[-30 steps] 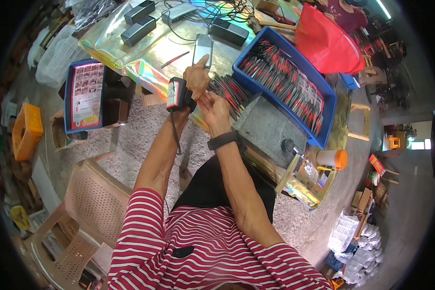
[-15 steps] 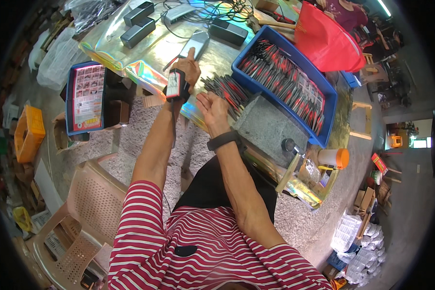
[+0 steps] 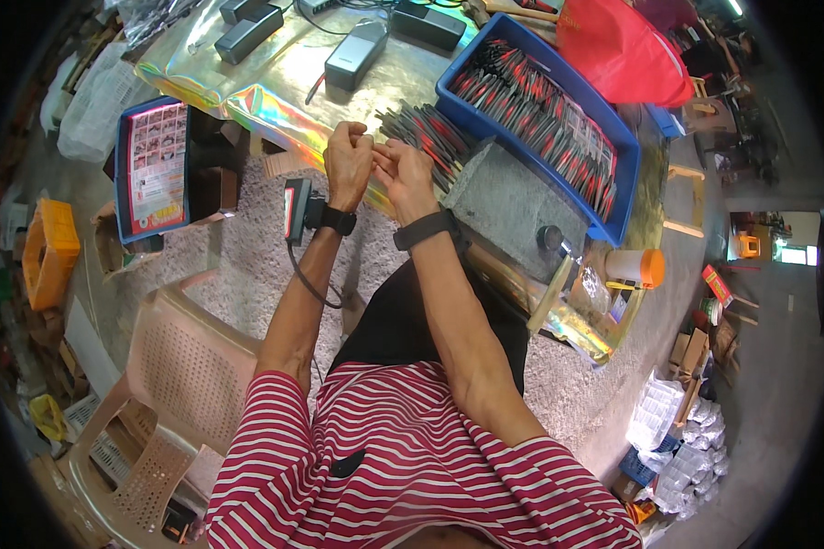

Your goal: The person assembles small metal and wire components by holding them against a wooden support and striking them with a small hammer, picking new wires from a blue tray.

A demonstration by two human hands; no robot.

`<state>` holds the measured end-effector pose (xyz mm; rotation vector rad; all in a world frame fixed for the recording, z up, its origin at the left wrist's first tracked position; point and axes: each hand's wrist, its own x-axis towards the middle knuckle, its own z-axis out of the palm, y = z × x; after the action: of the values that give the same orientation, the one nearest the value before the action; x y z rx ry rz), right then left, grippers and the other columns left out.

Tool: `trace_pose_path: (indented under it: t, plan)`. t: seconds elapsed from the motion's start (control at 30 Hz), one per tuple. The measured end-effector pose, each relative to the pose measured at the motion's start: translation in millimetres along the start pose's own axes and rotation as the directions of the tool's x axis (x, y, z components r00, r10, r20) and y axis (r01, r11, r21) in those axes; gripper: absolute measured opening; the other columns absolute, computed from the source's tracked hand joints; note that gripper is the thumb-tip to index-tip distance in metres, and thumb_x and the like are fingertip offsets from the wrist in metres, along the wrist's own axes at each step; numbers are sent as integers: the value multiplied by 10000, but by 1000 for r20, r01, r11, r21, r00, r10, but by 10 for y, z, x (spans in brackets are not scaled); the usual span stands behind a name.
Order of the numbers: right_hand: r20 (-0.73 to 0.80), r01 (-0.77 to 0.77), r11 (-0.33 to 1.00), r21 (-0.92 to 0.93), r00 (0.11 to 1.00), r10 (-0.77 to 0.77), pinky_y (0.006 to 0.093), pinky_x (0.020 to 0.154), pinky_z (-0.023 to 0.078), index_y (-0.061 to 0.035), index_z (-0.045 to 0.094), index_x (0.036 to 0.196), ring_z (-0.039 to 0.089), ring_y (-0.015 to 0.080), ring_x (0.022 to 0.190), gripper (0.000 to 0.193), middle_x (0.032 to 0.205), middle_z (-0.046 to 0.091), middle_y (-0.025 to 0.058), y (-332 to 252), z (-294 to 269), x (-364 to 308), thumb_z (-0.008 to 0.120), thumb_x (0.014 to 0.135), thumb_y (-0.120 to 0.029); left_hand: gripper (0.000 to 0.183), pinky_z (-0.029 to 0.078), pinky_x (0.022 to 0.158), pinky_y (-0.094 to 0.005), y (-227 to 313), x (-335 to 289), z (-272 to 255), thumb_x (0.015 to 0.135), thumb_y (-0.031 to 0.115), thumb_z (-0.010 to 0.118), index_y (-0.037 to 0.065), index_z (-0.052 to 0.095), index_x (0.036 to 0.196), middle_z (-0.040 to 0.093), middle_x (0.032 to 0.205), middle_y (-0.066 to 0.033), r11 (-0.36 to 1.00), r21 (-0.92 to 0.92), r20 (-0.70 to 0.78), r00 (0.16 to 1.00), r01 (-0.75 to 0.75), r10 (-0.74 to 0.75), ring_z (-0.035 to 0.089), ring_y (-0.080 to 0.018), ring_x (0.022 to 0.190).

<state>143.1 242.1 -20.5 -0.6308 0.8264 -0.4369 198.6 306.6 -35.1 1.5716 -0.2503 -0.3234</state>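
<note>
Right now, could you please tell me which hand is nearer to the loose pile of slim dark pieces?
Right: the right hand is close by the near-left side of the pile; the left hand is farther away, to the left.

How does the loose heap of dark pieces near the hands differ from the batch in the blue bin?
The heap lies loose on the table; the batch is packed inside the blue bin. The heap looks much smaller than the batch. The heap is near the right hand, the batch farther away. Both show slim dark pieces with red parts.
</note>
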Motion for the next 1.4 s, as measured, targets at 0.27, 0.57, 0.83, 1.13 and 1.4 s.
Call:
trace_pose_path:
  t: [0.27, 0.57, 0.83, 1.13, 1.4]
  plan:
    - [-40, -24, 994, -103, 999, 20, 274, 454, 435, 9, 527, 786, 560, 197, 566, 89, 676, 573, 130, 30, -16, 7, 497, 712, -32, 186, 448, 513, -220, -118, -372, -25, 755, 46, 493, -38, 434, 911, 533, 842, -103, 866, -400, 114, 954, 300, -277, 540, -134, 670]
    - [-79, 27, 953, -301, 995, -53, 252, 502, 401, -6, 550, 827, 568, 165, 581, 145, 700, 608, 121, -29, 16, -24, 499, 700, -54, 162, 496, 602, -264, -237, -712, 200, 750, -39, 362, -71, 451, 881, 530, 820, -137, 695, -580, 187, 900, 424, -393, 564, -177, 693]
    - [-7, 116, 959, -257, 993, -122, 257, 589, 437, 22, 533, 904, 573, 171, 640, 220, 790, 602, 133, -47, 123, -238, 474, 710, -64, 175, 489, 597, -285, -61, -710, 168, 811, 81, 378, -34, 469, 908, 533, 825, -104, 733, -523, 270, 900, 435, -341, 556, -173, 690]
    - [147, 445, 804, -394, 894, -422, 235, 578, 440, 57, 521, 911, 557, 150, 634, 226, 755, 593, 124, 9, 157, -425, 431, 728, -43, 140, 430, 499, -233, 72, -779, 218, 717, 57, 543, -6, 483, 826, 522, 753, -63, 928, -302, 119, 974, 219, -192, 516, -124, 611]
    - [518, 659, 561, -501, 748, -416, 209, 592, 458, 63, 518, 899, 554, 119, 631, 176, 741, 582, 103, -4, 198, -1107, 394, 784, 15, 184, 462, 468, -249, -69, -767, 397, 686, 33, 580, -10, 483, 836, 537, 749, -86, 971, -169, -34, 984, 167, -175, 545, -146, 592]
